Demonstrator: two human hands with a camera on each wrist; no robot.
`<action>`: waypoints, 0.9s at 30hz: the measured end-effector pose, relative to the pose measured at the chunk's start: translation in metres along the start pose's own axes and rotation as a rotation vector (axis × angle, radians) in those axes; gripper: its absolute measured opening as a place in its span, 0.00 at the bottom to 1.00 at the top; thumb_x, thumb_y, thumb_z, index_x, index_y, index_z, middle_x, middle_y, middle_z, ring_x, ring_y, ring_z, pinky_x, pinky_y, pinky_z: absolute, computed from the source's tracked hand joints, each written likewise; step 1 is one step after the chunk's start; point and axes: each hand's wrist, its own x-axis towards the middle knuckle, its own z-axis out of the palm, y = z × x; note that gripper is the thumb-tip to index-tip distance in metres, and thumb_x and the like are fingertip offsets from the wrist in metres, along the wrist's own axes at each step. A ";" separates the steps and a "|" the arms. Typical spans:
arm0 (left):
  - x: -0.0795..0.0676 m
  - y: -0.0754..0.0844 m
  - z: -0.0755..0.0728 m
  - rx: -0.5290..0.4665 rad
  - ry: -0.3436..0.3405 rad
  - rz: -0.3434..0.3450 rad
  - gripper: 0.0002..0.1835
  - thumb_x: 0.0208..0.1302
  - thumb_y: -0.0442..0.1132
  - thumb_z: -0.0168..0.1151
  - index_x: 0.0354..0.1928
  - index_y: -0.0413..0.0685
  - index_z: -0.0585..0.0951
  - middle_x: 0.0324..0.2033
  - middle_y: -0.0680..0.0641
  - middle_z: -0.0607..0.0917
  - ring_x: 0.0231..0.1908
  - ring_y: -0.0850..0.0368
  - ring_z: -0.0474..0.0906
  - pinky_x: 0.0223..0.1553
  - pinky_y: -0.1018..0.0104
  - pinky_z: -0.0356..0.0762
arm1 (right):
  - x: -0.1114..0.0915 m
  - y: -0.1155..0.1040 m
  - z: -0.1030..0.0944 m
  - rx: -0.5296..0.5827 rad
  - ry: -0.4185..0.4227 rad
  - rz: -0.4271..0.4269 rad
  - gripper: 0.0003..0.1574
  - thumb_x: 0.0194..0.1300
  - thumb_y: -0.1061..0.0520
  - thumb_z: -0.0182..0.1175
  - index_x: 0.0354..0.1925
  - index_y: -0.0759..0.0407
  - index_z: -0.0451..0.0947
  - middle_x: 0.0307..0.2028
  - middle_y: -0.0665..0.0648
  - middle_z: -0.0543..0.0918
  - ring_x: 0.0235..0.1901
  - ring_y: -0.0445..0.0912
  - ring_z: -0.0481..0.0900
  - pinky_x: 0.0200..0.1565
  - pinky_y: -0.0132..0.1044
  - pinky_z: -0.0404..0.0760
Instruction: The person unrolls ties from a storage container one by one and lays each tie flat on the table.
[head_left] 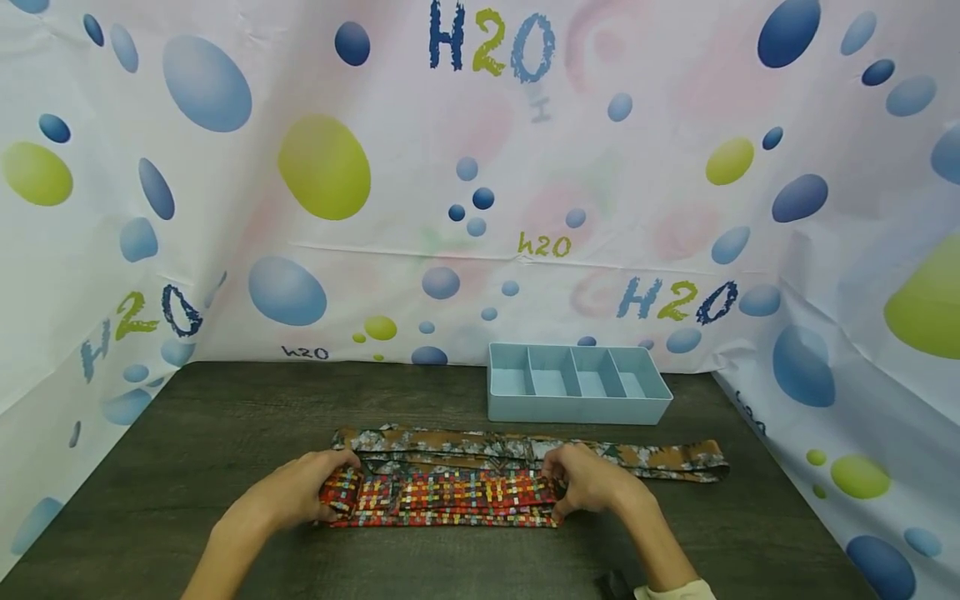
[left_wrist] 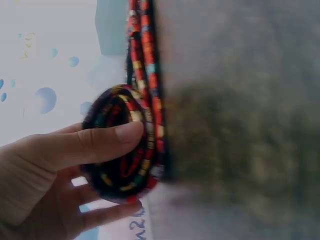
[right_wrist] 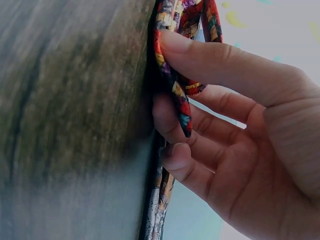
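Note:
A red multicoloured checked necktie [head_left: 465, 492] lies folded in layers across the front of the table. My left hand [head_left: 296, 492] grips its left end, which is wound into a coil [head_left: 342, 490]. In the left wrist view, the thumb presses on the side of this coil while the fingers curve behind it. At the other end, my right hand [head_left: 588, 479] pinches the necktie's layers between thumb and fingers, and a pointed tip [right_wrist: 184, 117] sticks out in the right wrist view. Just behind lies a brown floral necktie [head_left: 660, 458], folded lengthwise and partly covered by my right hand.
A pale blue tray [head_left: 577, 408] with several compartments stands at the back right of the dark wooden table [head_left: 247, 408]. A white sheet [head_left: 420, 167] with coloured bubbles and lettering hangs behind and along both sides. Something small and black [head_left: 615, 585] shows by my right forearm.

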 end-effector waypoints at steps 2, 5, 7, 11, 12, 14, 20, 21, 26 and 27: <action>0.000 -0.001 0.001 -0.001 0.001 0.005 0.32 0.47 0.28 0.83 0.55 0.46 0.81 0.48 0.48 0.84 0.46 0.43 0.82 0.42 0.46 0.83 | 0.000 0.000 0.000 -0.003 -0.002 0.002 0.22 0.49 0.67 0.81 0.34 0.57 0.77 0.30 0.49 0.77 0.30 0.44 0.72 0.32 0.39 0.75; 0.001 -0.002 0.002 -0.003 0.002 0.018 0.31 0.46 0.27 0.83 0.55 0.45 0.82 0.48 0.47 0.84 0.46 0.43 0.82 0.42 0.46 0.83 | 0.001 0.001 0.000 -0.017 -0.005 -0.004 0.22 0.49 0.66 0.82 0.34 0.56 0.78 0.31 0.49 0.78 0.30 0.43 0.73 0.33 0.39 0.76; 0.001 -0.004 0.001 -0.002 -0.002 0.033 0.31 0.46 0.27 0.83 0.55 0.45 0.82 0.48 0.47 0.84 0.46 0.43 0.82 0.42 0.46 0.83 | 0.002 0.002 -0.001 -0.030 -0.005 -0.012 0.21 0.49 0.66 0.82 0.35 0.56 0.78 0.31 0.48 0.78 0.31 0.42 0.73 0.33 0.39 0.76; 0.001 -0.005 0.000 -0.012 -0.006 0.056 0.31 0.46 0.27 0.83 0.56 0.43 0.82 0.49 0.45 0.84 0.48 0.40 0.82 0.44 0.44 0.83 | 0.001 0.004 -0.002 -0.034 -0.007 -0.024 0.21 0.49 0.65 0.82 0.35 0.55 0.79 0.31 0.48 0.77 0.29 0.41 0.72 0.32 0.38 0.75; 0.002 -0.005 -0.001 -0.009 -0.006 0.064 0.31 0.47 0.27 0.83 0.56 0.43 0.81 0.49 0.45 0.84 0.48 0.40 0.82 0.45 0.44 0.83 | 0.001 0.004 -0.003 -0.029 -0.009 -0.027 0.21 0.49 0.65 0.82 0.35 0.56 0.79 0.31 0.48 0.77 0.29 0.41 0.71 0.32 0.37 0.74; 0.002 -0.006 -0.001 -0.011 -0.006 0.076 0.32 0.46 0.27 0.83 0.55 0.43 0.81 0.50 0.45 0.84 0.49 0.39 0.82 0.46 0.44 0.83 | 0.001 0.004 -0.003 -0.022 -0.015 -0.031 0.21 0.49 0.66 0.82 0.35 0.56 0.79 0.30 0.48 0.77 0.28 0.41 0.70 0.31 0.37 0.73; 0.002 -0.006 -0.002 -0.028 -0.012 0.080 0.32 0.46 0.27 0.84 0.55 0.43 0.81 0.49 0.45 0.84 0.49 0.40 0.82 0.46 0.44 0.84 | 0.000 0.003 -0.006 -0.026 -0.014 -0.038 0.20 0.50 0.65 0.82 0.36 0.56 0.80 0.31 0.47 0.78 0.29 0.40 0.72 0.32 0.37 0.75; 0.002 -0.006 -0.002 -0.034 -0.012 0.076 0.32 0.46 0.27 0.84 0.55 0.43 0.81 0.49 0.45 0.84 0.49 0.40 0.82 0.46 0.44 0.84 | 0.000 0.003 -0.006 -0.027 -0.012 -0.040 0.20 0.50 0.64 0.82 0.36 0.56 0.80 0.31 0.47 0.78 0.29 0.40 0.72 0.32 0.37 0.75; 0.001 -0.007 -0.003 -0.031 -0.006 0.111 0.31 0.46 0.28 0.84 0.55 0.41 0.81 0.47 0.46 0.84 0.47 0.42 0.83 0.44 0.47 0.85 | -0.001 0.003 -0.007 -0.052 -0.006 -0.049 0.20 0.49 0.62 0.83 0.35 0.54 0.80 0.30 0.46 0.77 0.28 0.39 0.71 0.32 0.37 0.74; 0.001 -0.008 -0.003 -0.033 -0.003 0.118 0.31 0.46 0.28 0.84 0.55 0.41 0.81 0.47 0.46 0.84 0.46 0.43 0.83 0.44 0.47 0.85 | -0.001 0.003 -0.006 -0.057 -0.004 -0.048 0.20 0.49 0.62 0.83 0.34 0.54 0.80 0.30 0.46 0.77 0.28 0.39 0.70 0.32 0.37 0.74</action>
